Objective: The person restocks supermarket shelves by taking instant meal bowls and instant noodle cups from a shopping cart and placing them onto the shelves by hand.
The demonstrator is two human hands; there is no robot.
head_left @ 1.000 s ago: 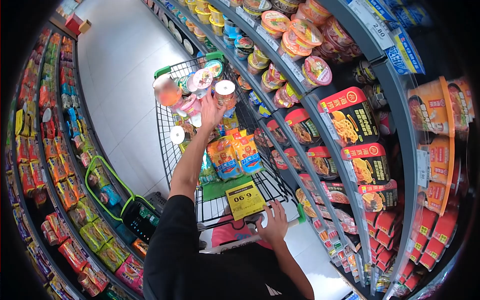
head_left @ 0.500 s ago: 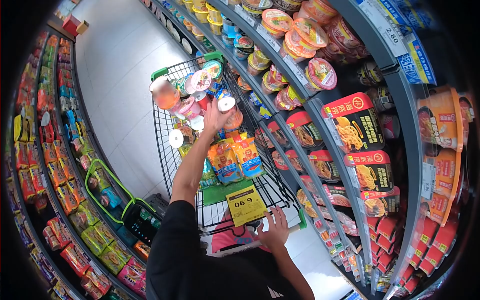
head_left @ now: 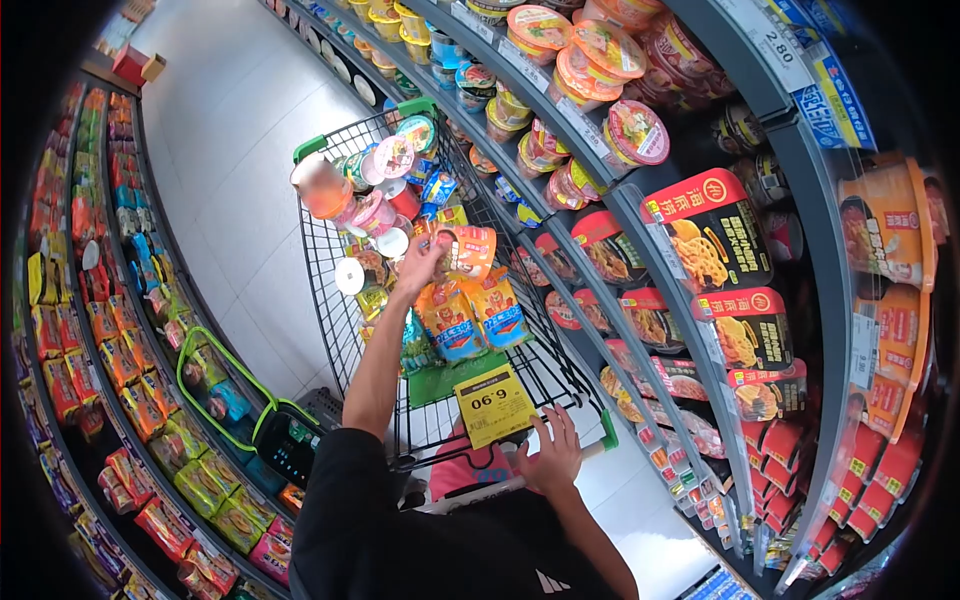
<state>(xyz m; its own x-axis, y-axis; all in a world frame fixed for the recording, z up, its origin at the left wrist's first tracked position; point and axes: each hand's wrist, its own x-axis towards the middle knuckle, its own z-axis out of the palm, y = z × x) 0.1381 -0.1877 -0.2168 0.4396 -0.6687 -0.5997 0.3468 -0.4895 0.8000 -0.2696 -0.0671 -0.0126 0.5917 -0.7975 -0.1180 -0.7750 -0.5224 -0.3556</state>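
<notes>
Orange cup was shifted toward snack bags, grasped by left hand; right hand was spread loosely at cart handle.

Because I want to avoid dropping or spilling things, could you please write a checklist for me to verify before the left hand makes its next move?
1. Left hand touches the orange cup: ok.
2. Orange cup is upright: not ok, it is tipped, with its printed side facing up.
3. Orange cup rests on something below: cannot tell.
4. Right hand is wrapped around the cart handle: not ok, its fingers are extended.
5. Orange-and-blue bags are inside the cart: ok.
</notes>
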